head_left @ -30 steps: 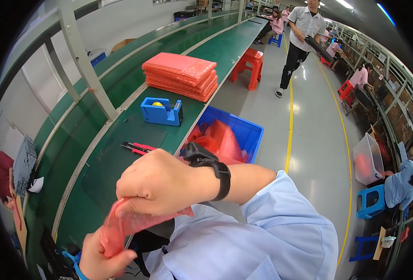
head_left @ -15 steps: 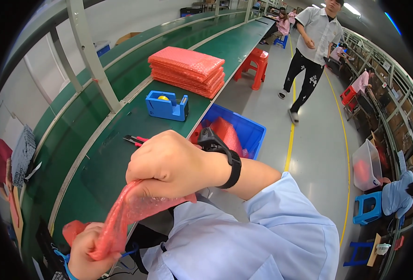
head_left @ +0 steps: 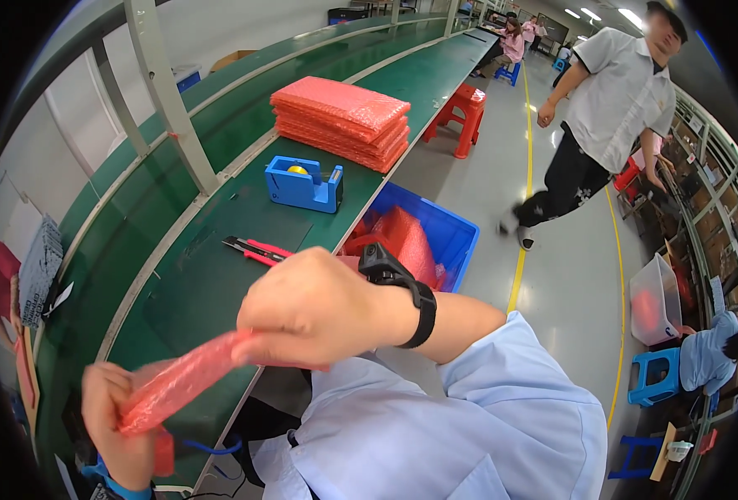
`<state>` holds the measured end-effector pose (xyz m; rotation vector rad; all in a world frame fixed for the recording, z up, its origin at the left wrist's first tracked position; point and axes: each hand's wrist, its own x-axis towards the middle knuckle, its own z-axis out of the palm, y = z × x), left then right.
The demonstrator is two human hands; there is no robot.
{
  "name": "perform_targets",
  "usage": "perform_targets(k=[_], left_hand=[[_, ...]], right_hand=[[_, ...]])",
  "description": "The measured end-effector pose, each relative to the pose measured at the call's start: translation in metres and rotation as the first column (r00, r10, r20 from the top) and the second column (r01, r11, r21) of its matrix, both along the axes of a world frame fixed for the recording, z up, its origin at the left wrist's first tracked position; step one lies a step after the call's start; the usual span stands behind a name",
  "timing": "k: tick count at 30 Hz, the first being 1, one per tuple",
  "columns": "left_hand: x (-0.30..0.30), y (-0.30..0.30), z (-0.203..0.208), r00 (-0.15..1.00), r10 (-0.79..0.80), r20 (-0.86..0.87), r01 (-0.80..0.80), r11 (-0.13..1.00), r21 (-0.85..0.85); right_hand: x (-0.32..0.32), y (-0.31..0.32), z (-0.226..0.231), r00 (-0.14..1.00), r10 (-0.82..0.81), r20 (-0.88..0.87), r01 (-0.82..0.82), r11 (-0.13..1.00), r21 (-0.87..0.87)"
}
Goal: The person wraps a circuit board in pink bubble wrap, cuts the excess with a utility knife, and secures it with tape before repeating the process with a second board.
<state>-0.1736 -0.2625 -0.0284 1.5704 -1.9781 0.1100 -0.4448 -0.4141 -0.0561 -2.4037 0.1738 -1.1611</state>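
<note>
A strip of red bubble wrap stretches between my hands, gathered and creased, over the near edge of the green bench. My left hand, lower and to the left, is closed around one end, and a short tail hangs below it. My right hand, with a black strap and small device on its wrist, pinches the other end. Beyond the right hand lies a red-handled utility knife. A blue tape dispenser with yellow tape stands farther along, in front of a stack of red bubble-wrap bags.
A blue bin holding red bubble wrap stands beside the bench. A metal post rises from the bench. A red stool is farther off. In the aisle a person walks; others sit at the right and far end.
My left hand has moved left and up, pulling the wrap straighter. The right hand shifted slightly right, and the knife shows more fully. The walking person has come closer.
</note>
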Motion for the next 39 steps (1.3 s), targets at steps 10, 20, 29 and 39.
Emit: perform_targets(k=[10,20,29,39], left_hand=[[0.006,-0.004,-0.006,0.971,0.183,0.154,-0.196,0.977,0.077],[-0.026,0.014,-0.022,0.846,-0.077,-0.527,0.268,0.917,0.297],[-0.016,-0.004,-0.026,0.823,-0.074,-0.563,0.296,0.902,0.313],[-0.040,-0.005,-0.016,0.522,0.133,-0.843,0.375,0.851,0.367]], right_hand=[[-0.012,-0.019,-0.010,0.999,0.024,-0.039,-0.015,0.976,0.219],[-0.014,-0.025,-0.018,0.995,-0.078,0.059,0.059,0.962,0.266],[-0.013,-0.022,-0.020,0.998,-0.020,0.064,-0.002,0.947,0.321],[-0.011,-0.022,-0.023,1.000,0.013,-0.014,-0.009,0.966,0.257]])
